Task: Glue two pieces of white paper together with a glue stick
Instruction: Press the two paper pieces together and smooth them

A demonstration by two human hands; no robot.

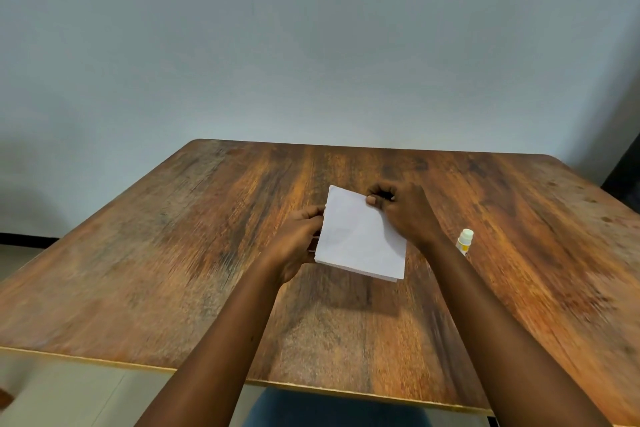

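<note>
A wooden table [173,253] with dark, streaky brown grain and a pale edge band stands against a plain, matte blue-grey wall [311,45]. Pale floor [69,392] shows below its near edge. A dark baseboard [24,238] runs at left.

Your left hand [298,239]: bare, no glove, no ring, no watch visible. Your right hand [403,210]: bare too, thumbnail short and plain. Both your forearms uncovered to bottom frame edge; no sleeve, no cuff, no band at either wrist. Blue fabric on your lap [332,409] below near table edge; garment type cannot be told.
</note>
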